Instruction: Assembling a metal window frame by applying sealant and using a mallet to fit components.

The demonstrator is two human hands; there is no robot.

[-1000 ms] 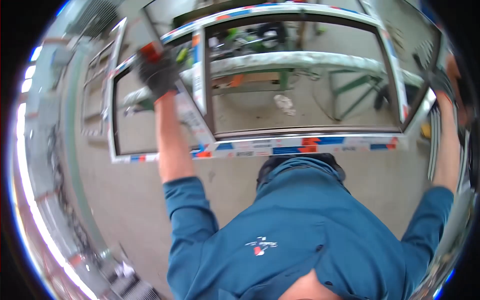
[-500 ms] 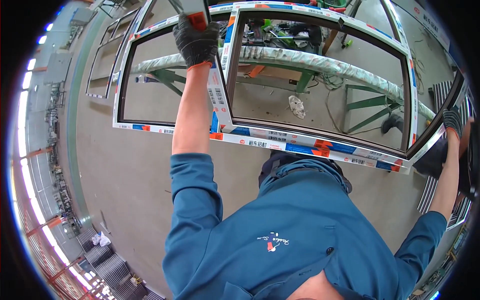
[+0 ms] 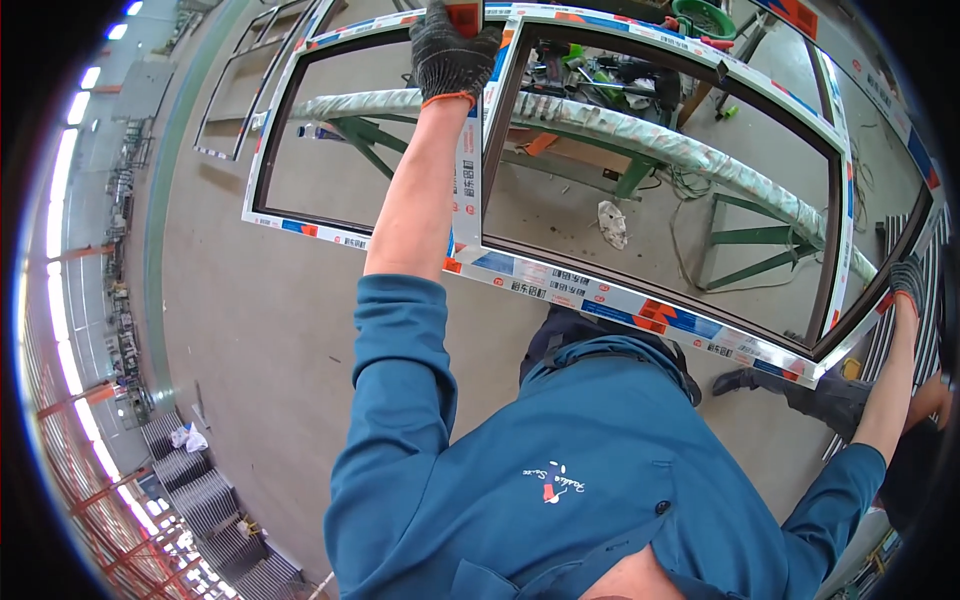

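My left hand [image 3: 452, 58], in a dark knit glove with an orange cuff, is wrapped round an upright bar of a window frame [image 3: 467, 190] at the top centre. The frame's bars wear white, blue and orange printed protective film over dark profile. At the far right my right hand [image 3: 906, 280], gloved too, closes on the frame's right side bar; its fingertips are partly hidden. The frame's bottom rail runs in front of my waist. Left of my left arm, more filmed bars [image 3: 290, 226] surround another opening; whether they are a separate frame I cannot tell.
Through the openings show a wrapped beam [image 3: 640, 140] on green legs [image 3: 765, 236], tools [image 3: 610, 80] and a crumpled white piece [image 3: 612, 225] on the floor. Another person's leg [image 3: 820, 400] is at the right. Stacked profiles [image 3: 215, 510] lie lower left; a green basin [image 3: 703, 18] stands at the back.
My left hand and the bar it grips appear farther right and slightly higher. My right hand sits a little lower. The other person's leg and shoe now show below the frame's right corner.
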